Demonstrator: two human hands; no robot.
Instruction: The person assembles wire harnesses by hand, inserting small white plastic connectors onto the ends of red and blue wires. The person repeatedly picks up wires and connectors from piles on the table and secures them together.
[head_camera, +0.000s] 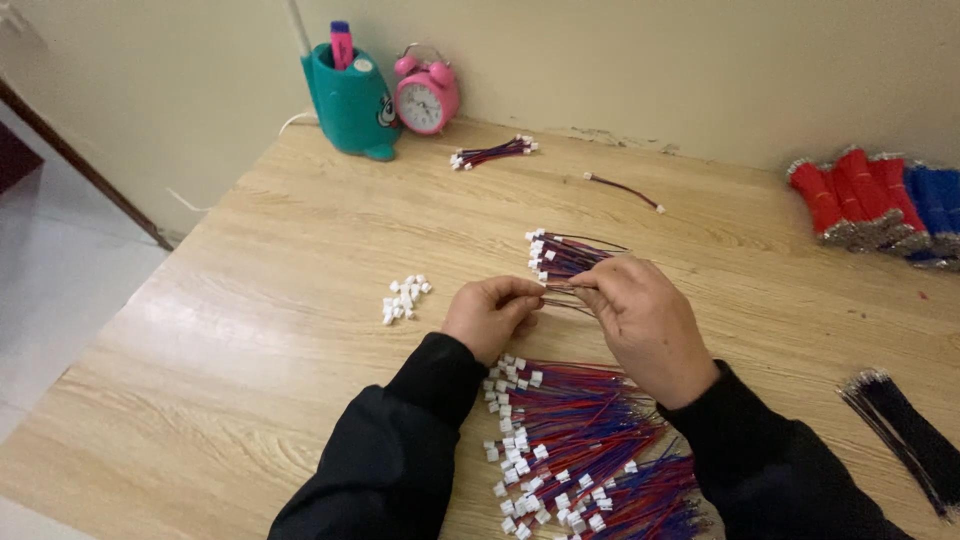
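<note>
My left hand (490, 315) and my right hand (645, 325) meet over the wooden table (250, 300), both pinching a thin red and blue wire (562, 288) stretched between their fingertips. Just beyond the fingers lies a small bundle of red and blue wires with white connectors (560, 255). Under my wrists, a large heap of the same connector wires (580, 450) spreads toward the near edge. A little pile of loose white connectors (403, 297) sits to the left of my left hand.
At the back stand a teal pen holder (352, 103) and a pink alarm clock (426, 95). Another small wire bundle (492, 152) and a single wire (624, 190) lie beyond. Red and blue wire bundles (880, 205) sit far right, black wires (905, 435) near right.
</note>
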